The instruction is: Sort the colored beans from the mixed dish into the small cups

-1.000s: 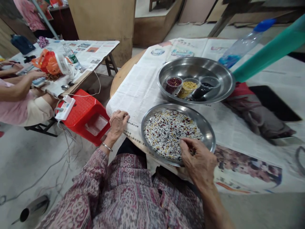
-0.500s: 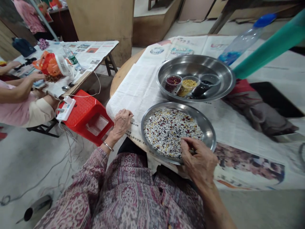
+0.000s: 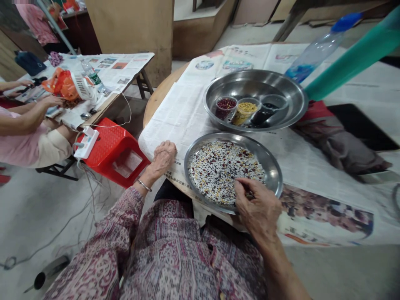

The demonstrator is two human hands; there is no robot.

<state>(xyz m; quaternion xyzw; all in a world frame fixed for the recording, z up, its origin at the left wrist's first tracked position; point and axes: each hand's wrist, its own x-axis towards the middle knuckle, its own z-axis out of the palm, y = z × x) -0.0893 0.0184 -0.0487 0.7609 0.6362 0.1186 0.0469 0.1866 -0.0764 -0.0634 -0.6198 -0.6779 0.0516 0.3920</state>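
A round metal dish [image 3: 272, 161] holds a spread of white grains mixed with dark red, yellow and black beans. Over its near right side, my right hand [image 3: 258, 204] is closed, thumb and forefinger pinched down at the grains; anything inside the fingers is too small to name. My left hand [image 3: 164, 156] rests on the newspaper left of the dish, fingers curled under, so their contents are hidden. Beyond the dish stands a larger metal basin [image 3: 293, 100] with three clear cups: a cup of red beans [image 3: 226, 104], a cup of yellow beans [image 3: 247, 109] and a cup of black beans [image 3: 267, 111].
Newspaper [image 3: 190, 104] covers the table. A plastic bottle [image 3: 318, 54], a green tube-like object [image 3: 353, 58], a grey cloth bundle [image 3: 337, 143] and a dark flat panel [image 3: 365, 125] lie right. A red stool [image 3: 109, 146] with a power strip [image 3: 86, 142] stands left, near another person's table.
My left hand has shifted slightly right and its fingers have curled under. My right hand has moved a little left and up over the grains, still pinched.
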